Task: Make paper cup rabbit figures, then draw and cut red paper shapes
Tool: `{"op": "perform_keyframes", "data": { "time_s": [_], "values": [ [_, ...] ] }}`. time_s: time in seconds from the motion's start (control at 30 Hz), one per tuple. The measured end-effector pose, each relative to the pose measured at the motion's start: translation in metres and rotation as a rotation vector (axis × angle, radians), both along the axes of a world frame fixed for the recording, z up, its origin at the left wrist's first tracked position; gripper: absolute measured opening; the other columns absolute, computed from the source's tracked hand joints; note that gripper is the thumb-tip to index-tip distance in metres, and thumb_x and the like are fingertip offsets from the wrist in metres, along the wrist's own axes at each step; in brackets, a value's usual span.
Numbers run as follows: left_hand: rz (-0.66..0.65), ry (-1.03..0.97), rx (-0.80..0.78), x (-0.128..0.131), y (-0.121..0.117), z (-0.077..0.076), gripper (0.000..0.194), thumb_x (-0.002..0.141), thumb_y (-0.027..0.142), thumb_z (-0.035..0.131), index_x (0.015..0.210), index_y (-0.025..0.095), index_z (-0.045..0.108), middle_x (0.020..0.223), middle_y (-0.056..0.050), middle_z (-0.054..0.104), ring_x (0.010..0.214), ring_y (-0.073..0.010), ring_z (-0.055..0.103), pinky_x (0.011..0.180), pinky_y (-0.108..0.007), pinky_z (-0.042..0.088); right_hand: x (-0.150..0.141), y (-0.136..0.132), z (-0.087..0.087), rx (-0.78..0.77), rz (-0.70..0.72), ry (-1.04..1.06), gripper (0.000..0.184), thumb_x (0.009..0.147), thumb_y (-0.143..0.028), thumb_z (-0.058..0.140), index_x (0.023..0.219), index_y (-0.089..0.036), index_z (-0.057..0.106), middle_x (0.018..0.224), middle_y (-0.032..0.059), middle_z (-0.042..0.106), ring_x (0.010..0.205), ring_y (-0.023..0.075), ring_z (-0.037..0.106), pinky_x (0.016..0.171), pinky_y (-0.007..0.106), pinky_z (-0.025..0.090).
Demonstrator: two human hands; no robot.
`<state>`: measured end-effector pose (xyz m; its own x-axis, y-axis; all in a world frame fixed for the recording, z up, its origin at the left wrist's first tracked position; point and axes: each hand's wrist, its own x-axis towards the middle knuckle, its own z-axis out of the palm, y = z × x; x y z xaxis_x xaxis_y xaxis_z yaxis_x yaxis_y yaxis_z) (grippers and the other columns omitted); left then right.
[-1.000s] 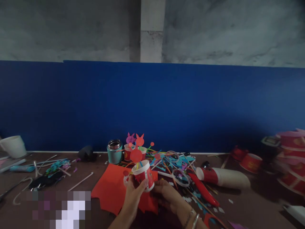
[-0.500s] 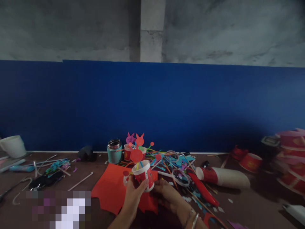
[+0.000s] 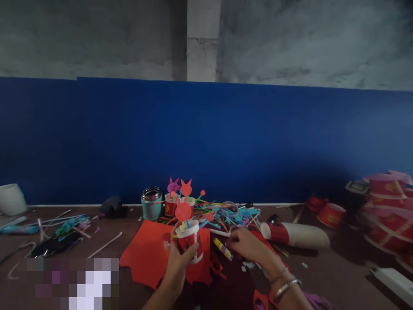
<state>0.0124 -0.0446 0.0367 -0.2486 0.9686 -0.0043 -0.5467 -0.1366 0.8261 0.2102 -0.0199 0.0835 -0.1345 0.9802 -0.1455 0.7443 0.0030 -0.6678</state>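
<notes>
My left hand (image 3: pixel 177 262) is wrapped around a red and white paper cup (image 3: pixel 188 236), held upright above red paper (image 3: pixel 145 254). Coloured straws stick out of the cup, and a red paper animal head (image 3: pixel 183 211) tops one of them. On the right, my right hand (image 3: pixel 247 245) is over the scraps with its fingers curled together; whether something is pinched in them is hidden. A yellow glue stick (image 3: pixel 222 249) lies just left of its fingertips.
Behind the cup stand a teal thermos jar (image 3: pixel 151 209) and similar decorated cups (image 3: pixel 171 206). Coloured straws and paper scraps (image 3: pixel 232 213) spread beyond my right hand. Further right are a long stack of cups (image 3: pixel 306 236), a red cup (image 3: pixel 332 214) and piled red cups (image 3: pixel 387 215).
My right hand has left the cup's side and moved right and up over the scraps. The glue stick now shows clearly on the table. My left hand still holds the cup, turned slightly.
</notes>
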Motion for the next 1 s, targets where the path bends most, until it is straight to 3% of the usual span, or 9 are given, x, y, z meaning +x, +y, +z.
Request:
{"op": "perform_keyframes", "data": {
  "time_s": [0.13, 0.23, 0.4, 0.57, 0.73, 0.87, 1.0],
  "values": [
    [-0.067, -0.051, -0.049, -0.003, -0.009, 0.012, 0.079, 0.054, 0.030, 0.081, 0.123, 0.031, 0.042, 0.107, -0.002, 0.062, 0.087, -0.0194, 0.063, 0.075, -0.033, 0.053, -0.007, -0.004, -0.003, 0.061, 0.070, -0.231, 0.013, 0.066, -0.021, 0.061, 0.058, -0.019, 0.071, 0.064, 0.0085, 0.072, 0.063, 0.0209, 0.064, 0.053, 0.027, 0.035],
    [-0.080, -0.084, -0.066, -0.005, -0.011, 0.015, 0.068, 0.058, 0.028, 0.080, 0.116, 0.030, 0.045, 0.097, 0.002, 0.064, 0.082, -0.0163, 0.064, 0.072, -0.030, 0.054, -0.017, -0.007, -0.001, 0.082, 0.033, -0.349, 0.014, 0.070, -0.020, 0.059, 0.067, -0.018, 0.073, 0.076, 0.0111, 0.073, 0.075, 0.0236, 0.067, 0.059, 0.027, 0.038],
    [-0.095, -0.142, -0.195, -0.004, -0.006, 0.002, 0.049, 0.057, 0.029, 0.081, 0.099, 0.023, 0.054, 0.086, 0.001, 0.068, 0.082, -0.0207, 0.067, 0.069, -0.030, 0.055, -0.016, -0.004, 0.005, 0.122, -0.097, -0.427, 0.019, 0.072, -0.016, 0.053, 0.076, -0.019, 0.072, 0.084, 0.0104, 0.073, 0.082, 0.0243, 0.067, 0.066, 0.028, 0.042],
    [-0.156, -0.209, -0.347, -0.005, -0.004, -0.012, 0.032, 0.069, 0.039, 0.073, 0.090, 0.019, 0.058, 0.073, -0.003, 0.070, 0.072, -0.0222, 0.069, 0.071, -0.034, 0.055, -0.009, 0.000, -0.002, 0.127, -0.171, -0.448, 0.019, 0.073, -0.018, 0.051, 0.077, -0.021, 0.069, 0.085, 0.0093, 0.073, 0.084, 0.0269, 0.067, 0.067, 0.031, 0.042],
    [-0.157, -0.206, -0.329, -0.007, -0.005, -0.011, 0.033, 0.066, 0.035, 0.075, 0.090, 0.019, 0.059, 0.075, -0.004, 0.072, 0.072, -0.0253, 0.070, 0.073, -0.037, 0.054, -0.006, 0.004, -0.006, 0.159, -0.215, -0.475, 0.023, 0.079, -0.018, 0.046, 0.079, -0.019, 0.069, 0.086, 0.0118, 0.072, 0.083, 0.0279, 0.066, 0.065, 0.032, 0.041],
    [-0.159, -0.210, -0.265, -0.007, -0.004, -0.011, 0.043, 0.061, 0.034, 0.079, 0.097, 0.020, 0.059, 0.083, -0.005, 0.073, 0.083, -0.0290, 0.069, 0.078, -0.040, 0.053, -0.012, 0.013, -0.006, 0.241, -0.160, -0.476, 0.029, 0.084, -0.019, 0.041, 0.085, -0.019, 0.069, 0.093, 0.0113, 0.071, 0.093, 0.0247, 0.062, 0.073, 0.030, 0.040],
    [-0.175, -0.280, -0.270, -0.008, -0.001, -0.018, 0.042, 0.064, 0.041, 0.076, 0.096, 0.018, 0.062, 0.093, -0.008, 0.073, 0.094, -0.0304, 0.065, 0.082, -0.040, 0.052, -0.028, 0.030, -0.010, 0.257, 0.004, -0.470, 0.026, 0.081, -0.020, 0.046, 0.074, -0.019, 0.071, 0.088, 0.0084, 0.072, 0.089, 0.0211, 0.062, 0.075, 0.026, 0.039]
  ]
}}
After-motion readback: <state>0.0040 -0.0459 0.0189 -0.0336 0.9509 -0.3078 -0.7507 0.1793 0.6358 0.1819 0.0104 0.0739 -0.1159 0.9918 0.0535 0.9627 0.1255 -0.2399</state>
